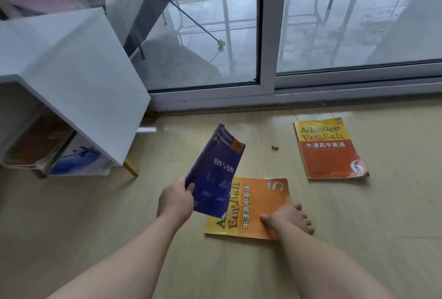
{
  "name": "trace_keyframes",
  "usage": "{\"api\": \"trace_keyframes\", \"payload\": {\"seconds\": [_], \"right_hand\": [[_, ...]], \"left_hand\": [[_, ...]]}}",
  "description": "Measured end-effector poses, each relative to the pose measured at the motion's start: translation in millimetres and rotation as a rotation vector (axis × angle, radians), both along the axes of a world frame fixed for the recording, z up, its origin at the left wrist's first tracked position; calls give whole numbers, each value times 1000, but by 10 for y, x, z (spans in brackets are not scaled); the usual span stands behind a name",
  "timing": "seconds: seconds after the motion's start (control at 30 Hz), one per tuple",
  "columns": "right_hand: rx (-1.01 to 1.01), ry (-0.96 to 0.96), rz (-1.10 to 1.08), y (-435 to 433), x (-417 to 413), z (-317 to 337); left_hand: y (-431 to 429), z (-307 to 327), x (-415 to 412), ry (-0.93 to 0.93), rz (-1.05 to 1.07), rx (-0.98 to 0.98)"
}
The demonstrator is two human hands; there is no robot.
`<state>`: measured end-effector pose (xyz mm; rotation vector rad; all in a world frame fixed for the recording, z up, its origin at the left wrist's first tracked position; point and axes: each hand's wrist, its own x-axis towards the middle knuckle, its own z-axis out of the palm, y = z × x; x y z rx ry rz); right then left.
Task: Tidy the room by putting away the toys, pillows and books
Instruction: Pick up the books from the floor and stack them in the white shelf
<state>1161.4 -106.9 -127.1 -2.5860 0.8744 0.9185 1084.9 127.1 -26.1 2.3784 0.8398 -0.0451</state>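
My left hand (175,199) grips a thin purple book (215,169) by its lower left edge and holds it tilted above the floor. Under it, flat on the wooden floor, lies an orange and yellow English textbook marked 5 (253,205). My right hand (287,221) is at that book's right edge, thumb on the cover and fingers curled over the edge. A red and yellow English textbook marked 6 (332,152) lies on the floor further right, untouched.
A white cabinet (79,71) stands at the left, with several books (35,143) leaning inside its lower opening and a blue and white book (81,157) at the front. A sliding glass door (265,35) runs along the back. A small dark object (275,147) lies on the floor.
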Motion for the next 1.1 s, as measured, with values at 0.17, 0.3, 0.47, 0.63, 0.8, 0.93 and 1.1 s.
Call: {"api": "trace_keyframes", "payload": {"seconds": [0.17,0.3,0.47,0.63,0.8,0.93,1.1], "right_hand": [[145,34,-23,44,-22,-74],[408,-113,-26,102,89,182],[772,-266,-56,296,436,684],[767,-726,43,515,353,1408],[1051,-822,-88,889,60,1750],[1437,-333,-119,1155,-261,1593],[1274,-477,105,1342,-849,1190]], "left_hand": [[268,177,56,-41,5,32],[451,280,79,-77,29,72],[632,508,162,-128,57,137],[880,861,125,-24,-107,430],[1247,1400,20,50,-114,486],[1534,1671,-285,120,-156,444],[1900,1516,-1264,42,18,355]]}}
